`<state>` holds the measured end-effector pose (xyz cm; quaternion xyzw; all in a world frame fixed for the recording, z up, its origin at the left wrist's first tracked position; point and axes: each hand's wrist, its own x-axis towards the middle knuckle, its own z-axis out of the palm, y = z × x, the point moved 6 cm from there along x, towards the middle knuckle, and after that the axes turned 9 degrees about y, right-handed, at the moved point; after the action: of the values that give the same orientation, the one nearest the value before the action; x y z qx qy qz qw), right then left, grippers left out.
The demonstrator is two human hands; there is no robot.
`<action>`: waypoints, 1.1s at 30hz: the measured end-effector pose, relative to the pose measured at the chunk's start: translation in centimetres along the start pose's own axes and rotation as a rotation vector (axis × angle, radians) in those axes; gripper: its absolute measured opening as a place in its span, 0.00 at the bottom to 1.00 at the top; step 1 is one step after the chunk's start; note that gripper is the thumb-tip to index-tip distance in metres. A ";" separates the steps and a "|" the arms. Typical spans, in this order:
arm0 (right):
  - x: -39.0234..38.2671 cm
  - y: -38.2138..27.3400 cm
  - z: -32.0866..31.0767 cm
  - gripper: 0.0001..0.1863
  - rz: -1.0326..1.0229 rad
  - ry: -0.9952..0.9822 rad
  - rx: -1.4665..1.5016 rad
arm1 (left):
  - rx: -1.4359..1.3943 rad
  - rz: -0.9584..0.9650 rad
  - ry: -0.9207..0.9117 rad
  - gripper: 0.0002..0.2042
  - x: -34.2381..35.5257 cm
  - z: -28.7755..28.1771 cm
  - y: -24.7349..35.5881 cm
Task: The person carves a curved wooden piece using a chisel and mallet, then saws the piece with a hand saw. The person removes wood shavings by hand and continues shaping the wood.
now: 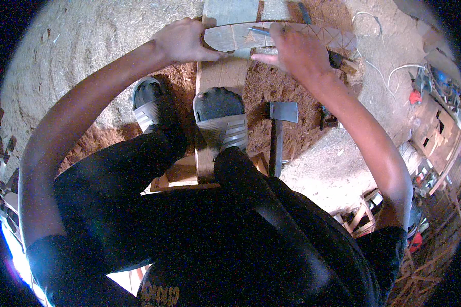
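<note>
**Curved wooden strip held at 12 o'clock, its marking apparently part-done**

A curved wooden strip (220, 38) was held crosswise over a pale plank (221, 74), its span arching from 12 toward 1 o'clock. Its 9 o'clock end was gripped by the left hand (182, 41), at 11 o'clock, with the thumb laid along the near edge. A slim blue-grey pointed tool (259, 31) was clasped by the right hand (302, 53), at 1 o'clock, its tip directed toward 9 o'clock over the strip; the thumb was stretched below. The two hands were kept apart, with part of the strip bared between them.

Crossed, triangular lines were shown toward the strip's 3 o'clock end, so that stretch was judged the further along. Near the 9 o'clock end only plain crosswise lines were seen, so diagonals were judged to be lacking there. Whether the lines had been drawn or cut could not be told, and the middle was partly covered by the right hand.

The plank was stepped on by a sandalled foot (220, 130) near the centre. A hatchet (283, 111) was laid at 2 o'clock, on brown wood shavings (276, 82).
</note>
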<state>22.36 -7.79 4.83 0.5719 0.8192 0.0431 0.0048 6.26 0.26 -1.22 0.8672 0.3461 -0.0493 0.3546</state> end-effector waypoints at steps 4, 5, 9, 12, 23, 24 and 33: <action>-0.1 0.2 0.4 0.38 -0.040 0.012 0.024 | -0.011 0.004 0.020 0.37 -0.2 -0.4 0.2; -0.1 0.1 0.5 0.38 -0.044 0.022 0.009 | -0.011 0.008 0.042 0.37 -0.2 -0.4 0.1; -0.4 -0.2 0.6 0.39 -0.040 0.013 -0.020 | -0.039 0.025 -0.005 0.36 0.2 0.0 0.0; -0.2 -0.2 0.1 0.38 -0.030 0.011 -0.017 | -0.047 0.029 0.013 0.36 0.4 0.6 -0.7; -0.2 0.2 1.4 0.30 -0.023 -0.011 0.024 | -0.032 0.008 0.005 0.37 0.2 0.0 0.1; 0.2 0.5 1.5 0.29 -0.040 -0.011 0.054 | -0.024 0.010 -0.003 0.37 0.1 -0.1 0.2; 0.6 1.2 2.1 0.23 -0.094 -0.198 0.110 | -0.058 0.013 0.040 0.36 -0.1 0.2 -0.2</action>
<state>23.43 -6.70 2.82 0.5338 0.8417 -0.0591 0.0564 6.08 0.12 -1.43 0.8595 0.3488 -0.0198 0.3731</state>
